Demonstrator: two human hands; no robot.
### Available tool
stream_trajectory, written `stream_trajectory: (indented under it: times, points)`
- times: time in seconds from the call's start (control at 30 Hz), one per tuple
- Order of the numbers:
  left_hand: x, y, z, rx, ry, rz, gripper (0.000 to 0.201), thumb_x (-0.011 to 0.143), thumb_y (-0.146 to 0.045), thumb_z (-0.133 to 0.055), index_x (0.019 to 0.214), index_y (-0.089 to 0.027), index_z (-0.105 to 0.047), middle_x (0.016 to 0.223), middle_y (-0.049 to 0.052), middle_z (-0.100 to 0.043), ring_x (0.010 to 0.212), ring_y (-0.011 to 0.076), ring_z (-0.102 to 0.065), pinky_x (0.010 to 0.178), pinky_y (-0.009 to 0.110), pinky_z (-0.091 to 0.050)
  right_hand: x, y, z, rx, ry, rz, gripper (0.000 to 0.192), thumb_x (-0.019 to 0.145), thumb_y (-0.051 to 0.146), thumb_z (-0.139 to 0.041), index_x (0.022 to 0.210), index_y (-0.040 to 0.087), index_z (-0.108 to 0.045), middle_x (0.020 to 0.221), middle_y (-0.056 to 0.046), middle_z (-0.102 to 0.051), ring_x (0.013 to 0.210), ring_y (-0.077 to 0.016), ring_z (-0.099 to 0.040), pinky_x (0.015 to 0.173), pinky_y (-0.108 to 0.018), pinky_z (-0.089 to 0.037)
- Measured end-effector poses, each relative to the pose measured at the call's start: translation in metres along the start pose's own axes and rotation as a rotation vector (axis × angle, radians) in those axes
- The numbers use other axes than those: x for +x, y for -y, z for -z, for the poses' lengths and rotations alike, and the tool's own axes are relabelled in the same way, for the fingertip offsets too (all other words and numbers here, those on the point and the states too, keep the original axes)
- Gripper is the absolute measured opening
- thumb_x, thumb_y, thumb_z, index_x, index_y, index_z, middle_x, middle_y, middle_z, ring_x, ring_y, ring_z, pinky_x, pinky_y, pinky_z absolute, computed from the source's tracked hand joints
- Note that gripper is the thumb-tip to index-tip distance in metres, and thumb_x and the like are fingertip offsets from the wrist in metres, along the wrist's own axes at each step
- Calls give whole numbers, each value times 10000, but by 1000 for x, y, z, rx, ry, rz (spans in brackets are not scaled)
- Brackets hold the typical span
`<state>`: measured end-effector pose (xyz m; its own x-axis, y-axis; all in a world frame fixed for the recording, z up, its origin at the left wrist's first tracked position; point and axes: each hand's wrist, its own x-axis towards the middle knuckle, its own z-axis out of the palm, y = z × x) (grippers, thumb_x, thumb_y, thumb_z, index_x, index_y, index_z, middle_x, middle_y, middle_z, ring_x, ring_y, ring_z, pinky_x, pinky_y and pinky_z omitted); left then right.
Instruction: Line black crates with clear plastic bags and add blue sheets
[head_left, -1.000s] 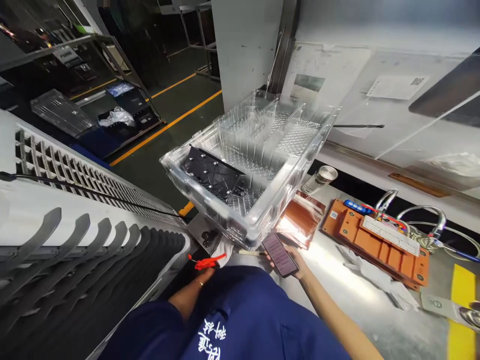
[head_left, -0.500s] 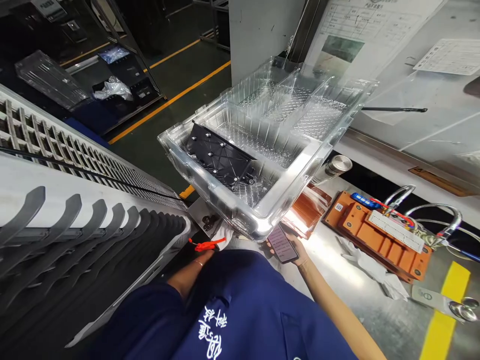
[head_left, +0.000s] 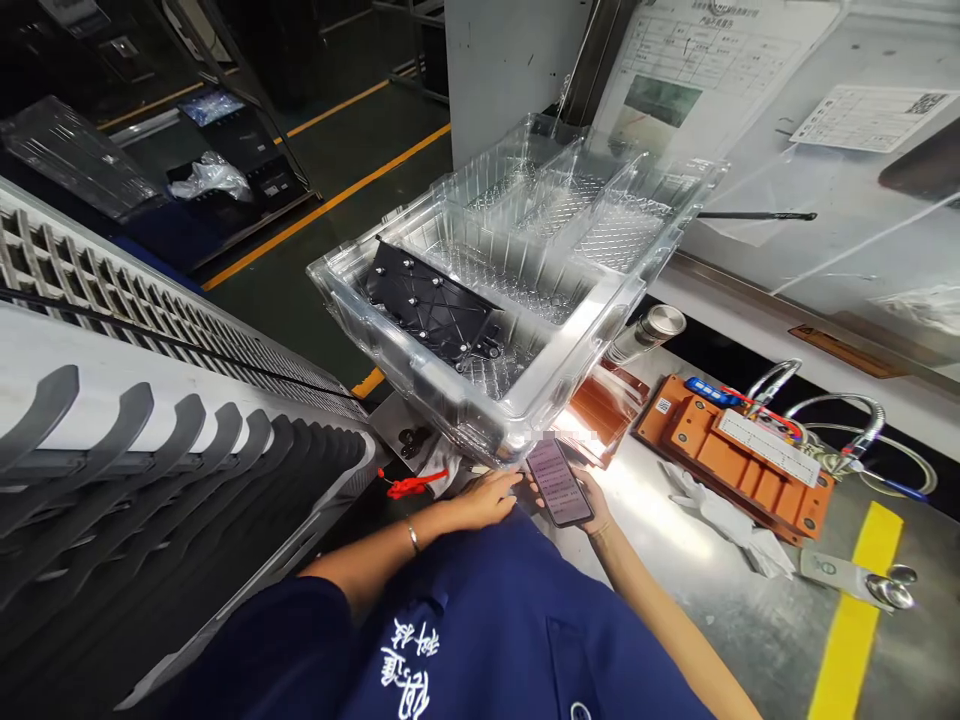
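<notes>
My right hand [head_left: 594, 505] is closed round a smartphone [head_left: 559, 485], its lit screen full of lines of text facing up. Just left of the phone, my left hand [head_left: 487, 498] hangs palm down with its fingers stretched toward it, apart from the screen and holding nothing. A bracelet circles that wrist. Beyond both hands, a clear plastic tray [head_left: 517, 405] with several compartments stands over the bench. In its near left compartment a black ribbed plastic part [head_left: 427, 300] with small metal studs lies tilted.
An orange fixture [head_left: 739, 455] with hoses sits on the metal bench at right. White gloves [head_left: 724, 515], a steel flask [head_left: 649, 332], copper-coloured sheets [head_left: 606, 410] and a red cord [head_left: 409, 484] lie about. A rack with grey hooks [head_left: 172, 440] rises at left.
My left hand has come up from beside my body toward the phone, its fingers now in sight. My right hand still holds the phone. The whole view has shifted slightly.
</notes>
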<state>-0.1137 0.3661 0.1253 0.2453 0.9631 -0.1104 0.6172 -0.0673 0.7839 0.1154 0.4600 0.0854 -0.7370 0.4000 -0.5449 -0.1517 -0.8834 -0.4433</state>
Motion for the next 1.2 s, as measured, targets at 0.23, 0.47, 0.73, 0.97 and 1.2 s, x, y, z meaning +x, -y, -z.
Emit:
stream_trajectory:
  times: [0.23, 0.47, 0.73, 0.97, 1.2]
  points:
    - [40, -24, -18, 225, -30, 61, 615, 805, -91, -359, 1418, -81, -307, 1480, 185, -333, 1371, 246, -326, 1130, 459, -300, -8, -2, -10, 22, 17, 55, 572, 762, 506, -535, 1191, 130, -568, 1215, -158, -601, 1048, -262, -603, 866, -406, -524]
    - [33, -27, -21, 245, 134, -209, 588, 749, -62, -403, 1333, -119, -439, 1248, 122, -607, 1153, 216, -568, 969, 365, -484, -7, 1, -11, 107, 11, 163, 520, 768, 481, -539, 1165, 149, -579, 1164, -139, -630, 1010, -261, -617, 790, -413, -548]
    - [24, -19, -17, 185, 57, -326, 347, 757, -46, -411, 1000, -137, -642, 989, 83, -695, 921, 184, -655, 846, 312, -530, -5, 9, -20, 95, 102, 173, 621, 777, 504, -513, 1264, 119, -494, 1200, -165, -603, 1040, -259, -603, 869, -432, -505]
    - [22, -14, -15, 66, -126, -256, 399, 729, -15, -409, 1059, -139, -598, 1131, 111, -639, 1082, 186, -592, 941, 347, -503, -5, 6, -10, 102, 31, 148, 567, 794, 483, -515, 1223, 113, -519, 1204, -166, -609, 1077, -274, -599, 876, -450, -508]
    - [25, -16, -18, 79, -179, -270, 369, 754, -28, -400, 1071, -124, -563, 1255, 158, -572, 1202, 207, -526, 1018, 381, -464, -4, 3, -9, 106, -12, 157, 521, 794, 473, -524, 1182, 126, -552, 1152, -139, -641, 1039, -278, -616, 901, -497, -495]
